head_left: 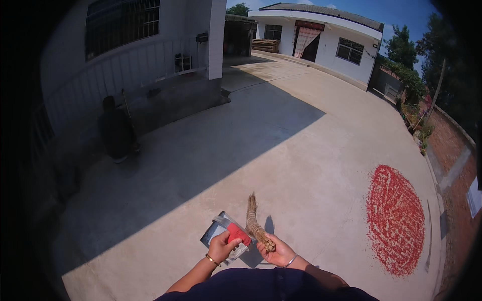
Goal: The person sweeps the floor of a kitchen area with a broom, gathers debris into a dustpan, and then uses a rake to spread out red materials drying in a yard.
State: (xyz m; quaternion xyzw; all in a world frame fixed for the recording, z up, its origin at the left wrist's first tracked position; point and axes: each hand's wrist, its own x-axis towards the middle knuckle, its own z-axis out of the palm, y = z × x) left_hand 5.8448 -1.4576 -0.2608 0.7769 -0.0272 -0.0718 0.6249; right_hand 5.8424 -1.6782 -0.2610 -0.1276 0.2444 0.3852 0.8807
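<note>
My left hand [222,247] grips the red handle of a grey metal dustpan [216,232], held flat in front of my body. My right hand [277,252] is closed around the bound end of a short straw hand broom [252,220], whose bristles point away from me over the concrete. The two hands are close together, the broom lying just right of the dustpan. A bracelet sits on each wrist.
A wide concrete yard [281,150] stretches ahead, half in shade. A round patch of red chillies [396,220] is spread on the ground at the right. A person [116,131] crouches by the railing at the left. White buildings [321,35] stand beyond.
</note>
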